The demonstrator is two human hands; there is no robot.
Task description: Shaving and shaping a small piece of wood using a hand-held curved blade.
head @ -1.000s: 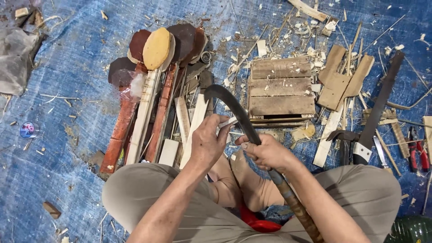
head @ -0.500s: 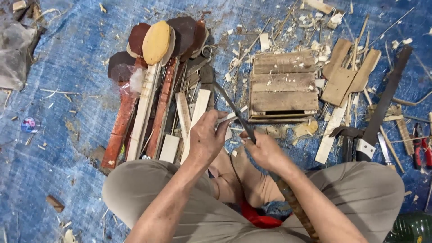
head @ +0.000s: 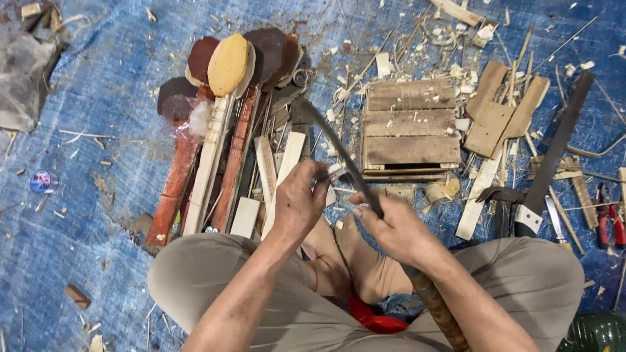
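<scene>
My left hand is closed around a small pale wooden piece, held in front of my crossed legs. My right hand grips a long curved dark blade near its middle; the blade's tip points away toward the pile of wooden spoons, and its wrapped handle runs back along my right forearm. The blade edge rests against the pale piece between my two hands. My bare feet lie just below the hands.
Carved wooden spoon blanks lie side by side on the blue tarp. A small slatted wooden block sits ahead, with flat offcuts, shavings, a machete, a hammer and red pliers to the right.
The curved blade has swung so its tip points farther away and left. Both hands have stayed close together on the small wooden piece.
</scene>
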